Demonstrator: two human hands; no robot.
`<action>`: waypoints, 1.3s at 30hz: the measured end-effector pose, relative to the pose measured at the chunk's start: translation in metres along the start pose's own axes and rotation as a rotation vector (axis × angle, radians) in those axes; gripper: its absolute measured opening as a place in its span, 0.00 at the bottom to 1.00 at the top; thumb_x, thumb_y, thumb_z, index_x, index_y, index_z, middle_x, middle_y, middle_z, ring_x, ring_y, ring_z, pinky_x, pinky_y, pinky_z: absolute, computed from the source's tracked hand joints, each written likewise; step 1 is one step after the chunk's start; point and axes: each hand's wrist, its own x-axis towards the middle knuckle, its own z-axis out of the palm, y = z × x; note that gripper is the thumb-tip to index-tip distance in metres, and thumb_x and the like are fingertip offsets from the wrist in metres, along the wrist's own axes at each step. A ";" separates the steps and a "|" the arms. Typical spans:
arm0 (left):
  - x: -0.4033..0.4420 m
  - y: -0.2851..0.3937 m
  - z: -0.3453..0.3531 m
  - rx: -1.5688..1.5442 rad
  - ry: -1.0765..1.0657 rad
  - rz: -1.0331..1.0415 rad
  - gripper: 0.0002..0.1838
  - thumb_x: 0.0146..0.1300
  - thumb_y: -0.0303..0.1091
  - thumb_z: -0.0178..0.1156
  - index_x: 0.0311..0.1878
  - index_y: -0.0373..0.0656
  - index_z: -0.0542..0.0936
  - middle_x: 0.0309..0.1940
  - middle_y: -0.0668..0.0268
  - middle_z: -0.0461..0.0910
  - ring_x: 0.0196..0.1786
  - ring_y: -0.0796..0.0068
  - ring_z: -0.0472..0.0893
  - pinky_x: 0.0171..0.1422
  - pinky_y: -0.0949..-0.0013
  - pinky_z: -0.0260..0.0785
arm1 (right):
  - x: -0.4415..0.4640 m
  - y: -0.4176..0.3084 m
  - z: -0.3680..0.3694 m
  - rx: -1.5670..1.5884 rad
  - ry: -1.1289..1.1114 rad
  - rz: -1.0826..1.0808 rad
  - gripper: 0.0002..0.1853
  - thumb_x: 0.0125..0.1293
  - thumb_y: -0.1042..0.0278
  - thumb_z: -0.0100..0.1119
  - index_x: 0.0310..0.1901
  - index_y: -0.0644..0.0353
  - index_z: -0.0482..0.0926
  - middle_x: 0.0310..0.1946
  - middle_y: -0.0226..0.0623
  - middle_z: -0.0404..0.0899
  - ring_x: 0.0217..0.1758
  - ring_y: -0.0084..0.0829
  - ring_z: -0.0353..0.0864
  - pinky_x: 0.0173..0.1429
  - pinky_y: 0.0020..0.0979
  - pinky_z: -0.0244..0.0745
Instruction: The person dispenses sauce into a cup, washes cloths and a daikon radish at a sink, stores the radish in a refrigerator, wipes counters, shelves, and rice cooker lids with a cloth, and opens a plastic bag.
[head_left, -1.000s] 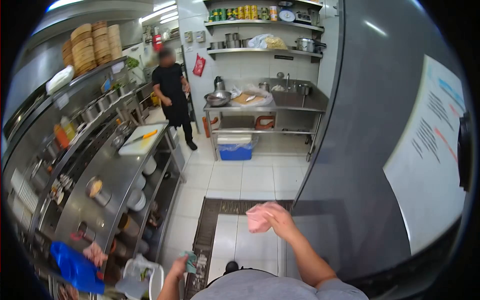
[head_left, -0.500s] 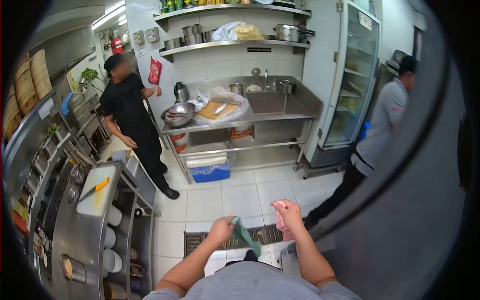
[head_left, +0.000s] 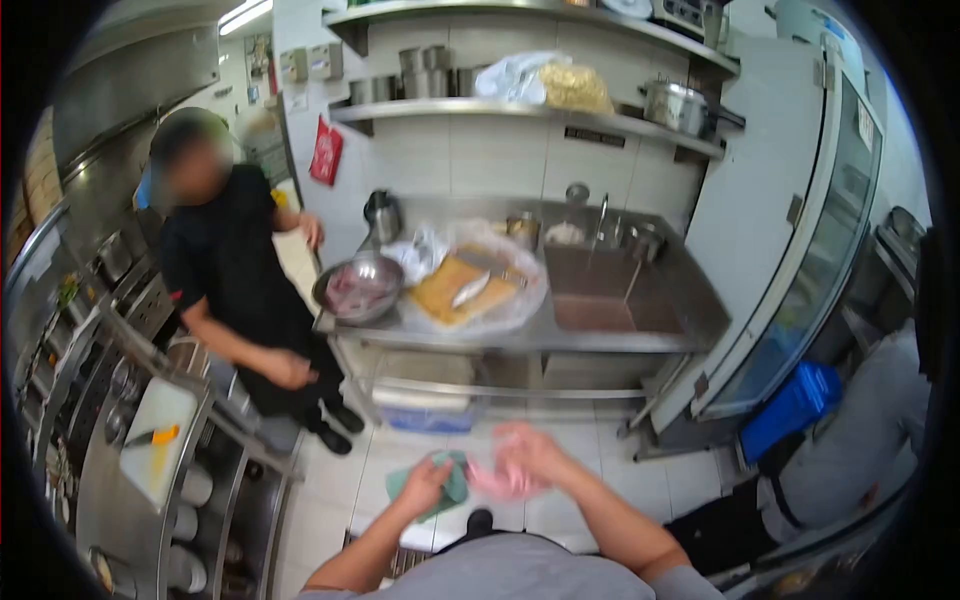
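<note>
My left hand (head_left: 424,484) is closed on a green cloth (head_left: 452,478), held low in front of my body. Just right of it, my right hand (head_left: 530,452) grips a pink cloth (head_left: 500,482), which is blurred by motion. The two cloths hang close together above the white tiled floor. Beyond them is a steel sink counter (head_left: 600,342) with a metal bowl (head_left: 360,290) of raw pieces and a brown cutting board (head_left: 455,290) on plastic. A fish (head_left: 470,290) lies on that board.
A person in black (head_left: 235,270) stands at the left, beside a steel worktable with a white board (head_left: 160,430) and an orange-handled knife (head_left: 155,436). At the lower right a person in grey (head_left: 860,440) bends near a blue bin (head_left: 790,410) and a glass-door fridge (head_left: 810,260).
The sink counter has come nearer in view. Both hands have moved closer together, each still with its cloth. The person in black appears closer, and the person in grey now shows lower at the right.
</note>
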 end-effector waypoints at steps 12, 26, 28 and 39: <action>0.373 0.148 0.144 0.294 -0.146 0.270 0.13 0.66 0.39 0.56 0.45 0.39 0.77 0.28 0.50 0.77 0.29 0.57 0.76 0.36 0.62 0.68 | 0.191 -0.022 -0.322 -0.265 0.491 -0.078 0.09 0.56 0.68 0.69 0.31 0.60 0.78 0.25 0.26 0.76 0.30 0.17 0.72 0.35 0.23 0.70; 0.651 0.095 0.257 -0.529 0.240 -0.428 0.15 0.70 0.44 0.51 0.47 0.41 0.77 0.32 0.70 0.78 0.32 0.80 0.78 0.36 0.74 0.71 | 0.649 0.187 -0.747 -1.300 0.281 0.286 0.40 0.64 0.57 0.51 0.73 0.46 0.42 0.54 0.54 0.73 0.48 0.50 0.79 0.50 0.45 0.75; 0.688 0.089 0.269 -0.687 0.247 -0.575 0.16 0.66 0.41 0.56 0.48 0.37 0.76 0.35 0.68 0.79 0.36 0.76 0.79 0.42 0.72 0.72 | 0.677 0.217 -0.761 -1.282 0.206 0.322 0.40 0.64 0.58 0.51 0.73 0.46 0.41 0.53 0.53 0.73 0.48 0.50 0.79 0.50 0.45 0.75; 0.926 0.015 0.393 0.300 0.069 -0.508 0.16 0.66 0.36 0.54 0.53 0.40 0.76 0.38 0.64 0.82 0.38 0.71 0.82 0.41 0.67 0.72 | 0.684 0.174 -0.688 -0.252 -0.017 0.120 0.28 0.56 0.67 0.65 0.60 0.61 0.71 0.48 0.48 0.79 0.48 0.40 0.80 0.51 0.34 0.74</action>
